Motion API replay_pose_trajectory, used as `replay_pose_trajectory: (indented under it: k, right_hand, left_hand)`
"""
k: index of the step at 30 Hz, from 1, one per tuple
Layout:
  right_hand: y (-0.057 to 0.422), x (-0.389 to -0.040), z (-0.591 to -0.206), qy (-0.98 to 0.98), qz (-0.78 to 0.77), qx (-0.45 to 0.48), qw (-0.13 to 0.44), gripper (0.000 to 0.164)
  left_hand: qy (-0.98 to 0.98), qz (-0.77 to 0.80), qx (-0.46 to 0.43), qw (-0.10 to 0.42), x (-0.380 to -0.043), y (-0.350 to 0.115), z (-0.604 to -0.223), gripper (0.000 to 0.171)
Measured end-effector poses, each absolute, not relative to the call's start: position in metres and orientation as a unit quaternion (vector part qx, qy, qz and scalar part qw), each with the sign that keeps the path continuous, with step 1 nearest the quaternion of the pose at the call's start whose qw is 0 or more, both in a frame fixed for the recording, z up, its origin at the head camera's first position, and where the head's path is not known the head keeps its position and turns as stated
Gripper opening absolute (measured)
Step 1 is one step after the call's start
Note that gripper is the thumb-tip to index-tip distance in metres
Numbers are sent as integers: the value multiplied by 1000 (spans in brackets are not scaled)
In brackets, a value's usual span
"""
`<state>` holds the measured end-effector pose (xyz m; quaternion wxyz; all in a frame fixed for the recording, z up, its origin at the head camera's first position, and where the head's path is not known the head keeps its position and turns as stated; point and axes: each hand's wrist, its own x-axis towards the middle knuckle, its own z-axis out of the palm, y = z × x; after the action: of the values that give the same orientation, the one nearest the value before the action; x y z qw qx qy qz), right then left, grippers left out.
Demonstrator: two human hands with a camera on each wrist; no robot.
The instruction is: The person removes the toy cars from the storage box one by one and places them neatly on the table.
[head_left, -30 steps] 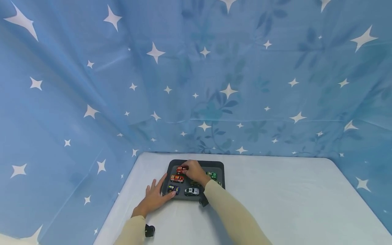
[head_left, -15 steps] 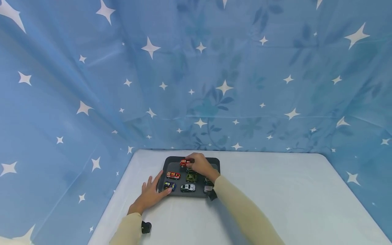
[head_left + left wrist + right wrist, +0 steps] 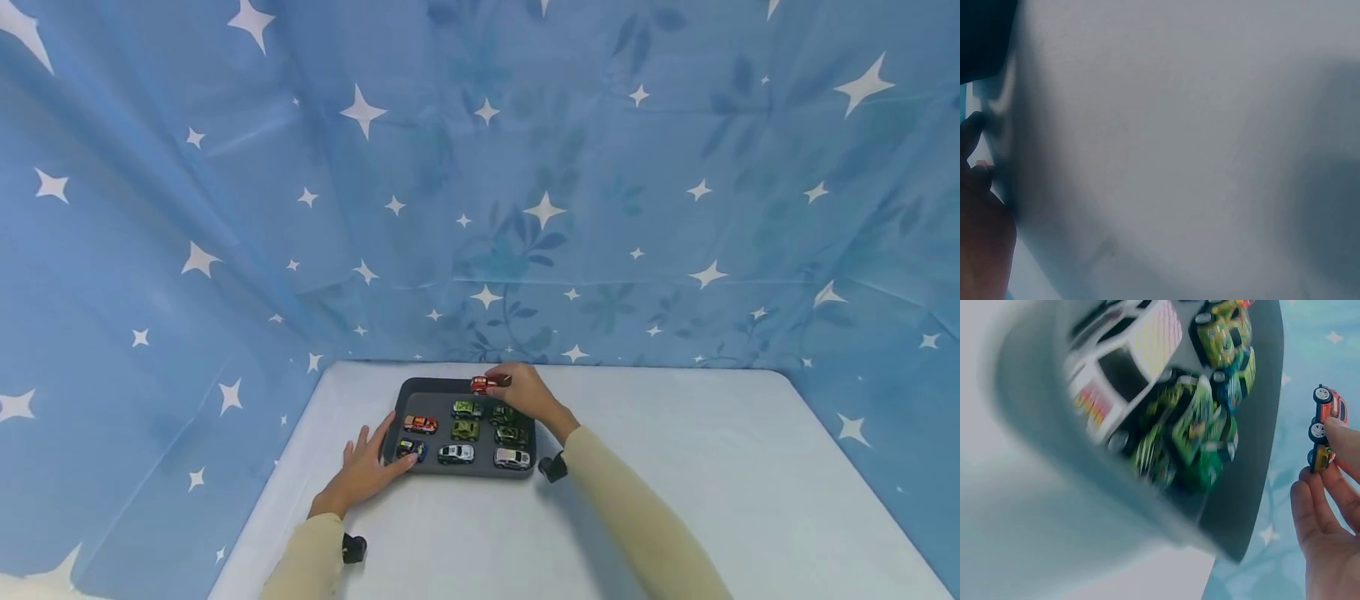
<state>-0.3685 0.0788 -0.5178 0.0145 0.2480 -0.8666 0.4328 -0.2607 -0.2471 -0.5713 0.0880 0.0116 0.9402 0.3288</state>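
Note:
My right hand (image 3: 531, 392) pinches a red toy car (image 3: 483, 384) over the far rim of a dark grey tray (image 3: 427, 386). In the right wrist view, the red car is between thumb and fingers, with a smaller yellow-and-black wheeled piece (image 3: 1320, 459) right below it, also at the fingers. My left hand (image 3: 363, 475) lies with spread, straight fingers along the tray's left side, its thumb at the near left corner beside a blue toy car (image 3: 412, 450). Only part of the left hand (image 3: 985, 231) shows in the left wrist view.
Several toy cars stand in the tray: an orange-red one (image 3: 421, 425), a silver-white one (image 3: 456, 454), a pale patterned one (image 3: 512, 458) and green ones, such as a lime one (image 3: 467, 409). A white-covered table (image 3: 675, 467) lies under it. A blue starry curtain (image 3: 600, 233) hangs behind.
My right hand has carried the red car from the tray's far left to the right along the far rim, uncovering green cars. The left hand stays at the tray's left side.

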Motion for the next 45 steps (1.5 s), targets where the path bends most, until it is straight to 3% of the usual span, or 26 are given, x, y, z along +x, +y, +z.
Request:
replay_pose_trajectory:
  k: [19,35,45]
  right_hand:
    - [155,-362,-507,-896,403,180,46,28]
    - [192,-354,-511,-906,392,153,36,30]
    - [205,-350,-534,-913,390,121,16,28]
  left_hand:
    - [939,328,32,95,-264,-249,-563,99]
    - [937,331,26,105,-262,-252,-569,99]
    - [938,332,33,97,-264,-253,-570,99]
